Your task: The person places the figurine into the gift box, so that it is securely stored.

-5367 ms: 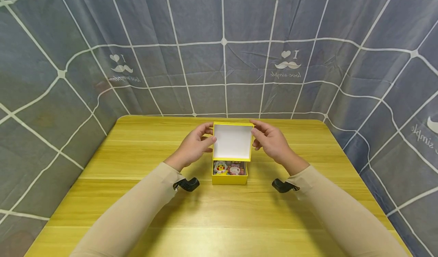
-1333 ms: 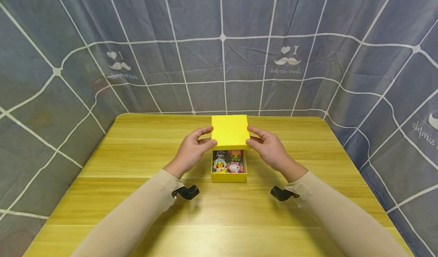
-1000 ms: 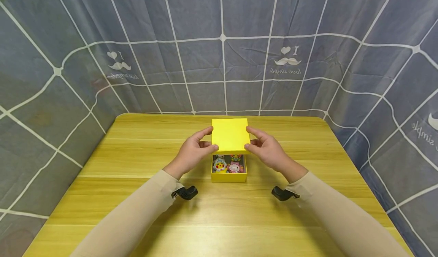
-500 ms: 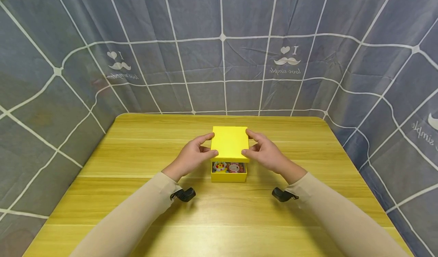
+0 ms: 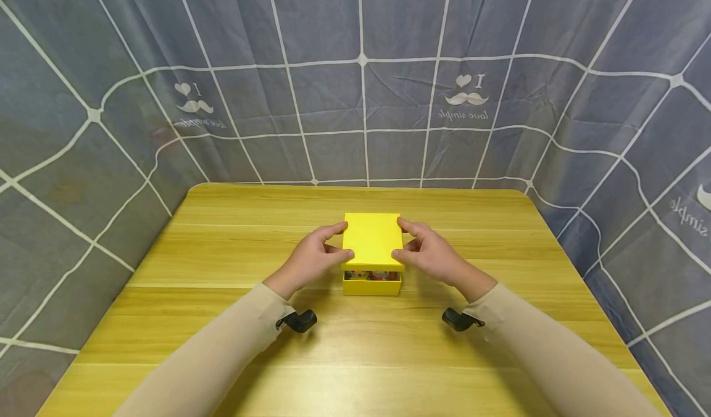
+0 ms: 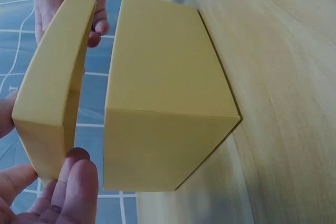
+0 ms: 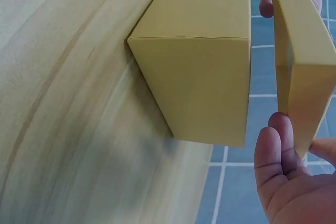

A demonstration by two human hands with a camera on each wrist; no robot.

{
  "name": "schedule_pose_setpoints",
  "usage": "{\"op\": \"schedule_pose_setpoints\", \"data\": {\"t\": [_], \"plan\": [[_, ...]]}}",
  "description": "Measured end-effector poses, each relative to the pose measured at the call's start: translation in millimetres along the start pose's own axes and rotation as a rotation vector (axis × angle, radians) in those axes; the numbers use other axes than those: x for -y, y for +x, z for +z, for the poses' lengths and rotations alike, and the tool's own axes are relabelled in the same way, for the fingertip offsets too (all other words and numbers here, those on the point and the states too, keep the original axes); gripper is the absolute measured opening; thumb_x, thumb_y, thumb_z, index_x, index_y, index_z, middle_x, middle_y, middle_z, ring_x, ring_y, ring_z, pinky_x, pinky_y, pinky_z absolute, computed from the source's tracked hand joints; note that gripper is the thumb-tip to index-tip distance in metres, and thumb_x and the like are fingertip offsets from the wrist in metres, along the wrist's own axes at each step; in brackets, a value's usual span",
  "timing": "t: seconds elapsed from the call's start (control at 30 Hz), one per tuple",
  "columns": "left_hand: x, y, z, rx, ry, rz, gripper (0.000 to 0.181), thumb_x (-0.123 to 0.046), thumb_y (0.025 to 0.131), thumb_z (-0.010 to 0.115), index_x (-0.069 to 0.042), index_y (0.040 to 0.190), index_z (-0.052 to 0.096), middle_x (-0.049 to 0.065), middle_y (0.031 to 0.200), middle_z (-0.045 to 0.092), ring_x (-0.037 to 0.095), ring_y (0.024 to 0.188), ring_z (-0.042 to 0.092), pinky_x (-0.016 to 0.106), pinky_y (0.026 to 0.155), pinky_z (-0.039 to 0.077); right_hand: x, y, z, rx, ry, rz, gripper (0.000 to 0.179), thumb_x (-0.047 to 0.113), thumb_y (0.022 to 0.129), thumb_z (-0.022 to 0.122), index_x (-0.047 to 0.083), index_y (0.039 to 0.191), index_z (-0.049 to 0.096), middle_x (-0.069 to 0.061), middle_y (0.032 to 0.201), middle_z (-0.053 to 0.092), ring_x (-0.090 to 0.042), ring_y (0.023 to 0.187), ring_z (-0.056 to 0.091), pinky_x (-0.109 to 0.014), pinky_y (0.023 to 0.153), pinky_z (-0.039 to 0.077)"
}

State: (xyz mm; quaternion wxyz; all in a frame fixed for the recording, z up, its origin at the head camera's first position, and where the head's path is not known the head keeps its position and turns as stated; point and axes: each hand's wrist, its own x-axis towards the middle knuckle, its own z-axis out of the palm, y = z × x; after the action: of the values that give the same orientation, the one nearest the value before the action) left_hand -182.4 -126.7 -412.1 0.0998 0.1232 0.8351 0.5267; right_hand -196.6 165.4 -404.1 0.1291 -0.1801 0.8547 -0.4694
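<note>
A square yellow lid (image 5: 372, 239) hovers just above a yellow box (image 5: 371, 288) on the table. My left hand (image 5: 311, 258) grips the lid's left edge, thumb at the near corner. On the opposite edge, my right hand (image 5: 433, 255) holds it the same way. Small colourful figurines (image 5: 380, 276) show through the narrow slot at the front; the lid hides the rest. Both wrist views show a gap between the lid (image 6: 55, 72) and the box (image 7: 194, 82), the lid slightly tilted.
The wooden table (image 5: 366, 355) extends around the box on all sides. A grey curtain (image 5: 328, 102) with white grid lines hangs behind it and along both sides. A black wrist camera (image 5: 300, 321) sticks out under each sleeve.
The lid was first held upright with its white inside facing me. It has since been turned yellow side up and brought down and nearer, covering most of the figurines. The box stayed put.
</note>
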Motion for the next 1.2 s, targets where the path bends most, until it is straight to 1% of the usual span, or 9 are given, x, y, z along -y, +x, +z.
{"op": "schedule_pose_setpoints", "data": {"t": [0.17,0.23,0.4,0.53,0.67,0.87,1.03,1.2], "plan": [[0.9,-1.1,0.9,-0.002,0.022,-0.007,0.073,-0.029,0.098,0.077,-0.019,0.163,0.043,0.004,0.167,0.043,0.021,0.111,0.072,0.035,0.087,0.062,0.6,-0.5,2.3,-0.002,-0.019,0.01,0.083,0.024,0.1,0.075,0.01,0.167,0.029,-0.02,0.164,0.036,-0.024,0.103,0.061,-0.031,0.081,0.054],[1.3,-1.3,0.9,-0.001,0.028,-0.015,0.073,-0.029,0.098,0.077,-0.02,0.163,0.043,0.003,0.166,0.043,0.02,0.11,0.072,0.034,0.086,0.061,1.1,-0.7,3.1,-0.003,-0.025,0.013,0.083,0.024,0.099,0.076,0.009,0.167,0.029,-0.021,0.164,0.036,-0.023,0.103,0.061,-0.031,0.081,0.055],[1.9,-1.6,2.4,0.0,0.057,-0.023,0.074,-0.03,0.098,0.077,-0.019,0.163,0.043,0.004,0.166,0.043,0.019,0.109,0.072,0.035,0.089,0.061,0.4,-0.6,4.7,-0.004,-0.044,0.014,0.084,0.023,0.099,0.076,0.007,0.167,0.03,-0.022,0.163,0.039,-0.022,0.101,0.062,-0.029,0.08,0.055],[1.9,-2.4,3.7,0.0,0.076,-0.026,0.074,-0.031,0.098,0.077,-0.018,0.162,0.043,0.005,0.166,0.044,0.018,0.108,0.071,0.036,0.089,0.061,-0.2,-0.5,5.8,0.003,-0.046,0.022,0.084,0.023,0.098,0.076,0.006,0.166,0.029,-0.021,0.165,0.037,-0.021,0.1,0.062,-0.027,0.079,0.054],[2.7,-3.1,4.3,0.002,0.082,-0.023,0.074,-0.031,0.098,0.077,-0.016,0.162,0.043,0.006,0.166,0.044,0.018,0.106,0.071,0.036,0.089,0.061,-0.5,-0.7,6.7,0.01,-0.051,0.018,0.084,0.024,0.099,0.076,0.005,0.166,0.03,-0.024,0.165,0.037,-0.021,0.1,0.062,-0.026,0.077,0.054],[3.7,-3.8,5.2,0.003,0.095,-0.027,0.074,-0.032,0.098,0.077,-0.015,0.162,0.044,0.008,0.165,0.045,0.019,0.107,0.071,0.037,0.09,0.061,-1.7,-1.5,7.5,0.022,-0.052,0.019,0.083,0.024,0.099,0.075,0.004,0.166,0.03,-0.027,0.163,0.037,-0.021,0.099,0.062,-0.027,0.078,0.054],[3.2,-4.8,6.4,0.0,0.116,-0.047,0.074,-0.032,0.098,0.078,-0.016,0.162,0.044,0.007,0.164,0.046,0.018,0.106,0.07,0.037,0.088,0.06,-2.4,-1.9,8.3,0.028,-0.064,0.028,0.083,0.024,0.099,0.075,0.004,0.166,0.03,-0.025,0.165,0.036,-0.02,0.099,0.063,-0.028,0.078,0.055],[3.5,-6.0,7.5,-0.002,0.136,-0.059,0.074,-0.034,0.097,0.078,-0.017,0.162,0.045,0.005,0.164,0.047,0.018,0.107,0.069,0.037,0.09,0.06,-3.7,-1.4,9.1,0.039,-0.061,0.033,0.083,0.023,0.099,0.076,0.004,0.166,0.03,-0.022,0.168,0.034,-0.02,0.099,0.063,-0.03,0.08,0.055]]}}
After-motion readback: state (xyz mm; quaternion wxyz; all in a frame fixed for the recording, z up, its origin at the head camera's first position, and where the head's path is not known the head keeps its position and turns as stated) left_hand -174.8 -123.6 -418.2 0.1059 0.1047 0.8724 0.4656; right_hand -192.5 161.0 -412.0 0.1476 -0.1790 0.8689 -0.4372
